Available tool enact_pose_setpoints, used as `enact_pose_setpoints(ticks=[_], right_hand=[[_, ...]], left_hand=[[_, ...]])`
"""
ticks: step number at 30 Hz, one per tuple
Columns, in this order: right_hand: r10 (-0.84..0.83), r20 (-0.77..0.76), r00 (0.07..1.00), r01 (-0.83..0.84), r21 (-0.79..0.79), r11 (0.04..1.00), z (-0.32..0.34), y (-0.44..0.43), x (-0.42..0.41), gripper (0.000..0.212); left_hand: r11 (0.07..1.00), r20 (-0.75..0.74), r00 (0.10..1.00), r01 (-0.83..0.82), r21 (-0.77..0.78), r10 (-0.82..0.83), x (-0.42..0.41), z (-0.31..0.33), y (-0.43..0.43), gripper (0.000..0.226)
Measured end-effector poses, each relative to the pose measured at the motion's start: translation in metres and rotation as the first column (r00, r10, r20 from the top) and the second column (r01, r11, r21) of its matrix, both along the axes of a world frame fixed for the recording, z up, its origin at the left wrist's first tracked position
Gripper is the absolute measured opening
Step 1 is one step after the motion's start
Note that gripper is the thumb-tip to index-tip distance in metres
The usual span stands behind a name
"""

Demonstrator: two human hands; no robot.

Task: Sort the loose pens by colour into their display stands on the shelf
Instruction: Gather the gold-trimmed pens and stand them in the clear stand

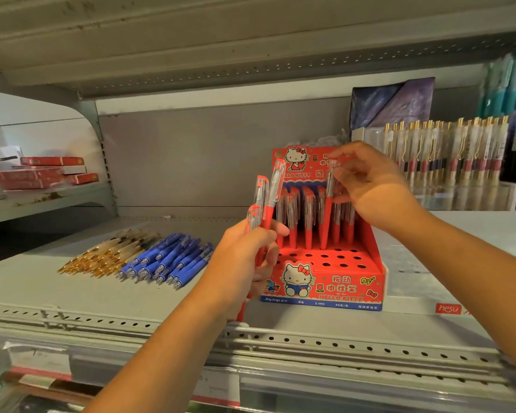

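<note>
while the right hand (370, 186) pinches a red pen (326, 222) at the hello kitty stand (340, 289) and the left hand (245, 257) grips spare pens (273, 189), a slanted tip could miss its hole.

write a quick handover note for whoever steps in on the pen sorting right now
Left hand grips a bunch of red pens, upright, in front of the red stand.
Right hand pinches one red pen near its top, tip down at the stand's holes.
Done: standing red pens fill the stand's back rows; the front holes are empty.
Left: the held red pens, then the blue pens and gold pens lying loose on the shelf, left of the stand.
</note>
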State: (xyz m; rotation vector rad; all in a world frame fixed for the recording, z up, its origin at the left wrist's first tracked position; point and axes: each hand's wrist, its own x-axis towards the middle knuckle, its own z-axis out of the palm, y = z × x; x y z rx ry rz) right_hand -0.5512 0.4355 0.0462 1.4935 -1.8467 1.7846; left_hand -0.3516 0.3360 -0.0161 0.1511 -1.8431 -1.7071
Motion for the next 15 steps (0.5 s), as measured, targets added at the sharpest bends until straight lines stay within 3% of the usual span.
enact_pose_setpoints(ticks=[4,8,12,15], right_hand=[[0.007,0.005,1.000,-0.007,0.012,1.000,-0.002,-0.001,-0.001,0.042],[-0.018,0.038,0.999,0.015,0.072,0.997,-0.004,-0.006,-0.003,0.043],[-0.066,0.033,0.997,0.059,0.180,0.982,-0.008,-0.010,-0.002,0.036],[-0.083,0.043,0.996,0.073,0.197,0.978,-0.008,-0.011,-0.002,0.033]], left_hand=[[0.999,-0.005,1.000,-0.012,0.045,0.013,-0.001,0.002,0.001,0.025],[0.990,0.017,0.991,-0.130,-0.051,0.131,-0.004,0.001,0.002,0.008],[0.976,0.014,0.984,-0.173,-0.135,0.177,-0.003,0.000,0.003,0.027],[0.968,0.007,0.981,-0.188,-0.167,0.192,-0.001,0.001,0.006,0.026]])
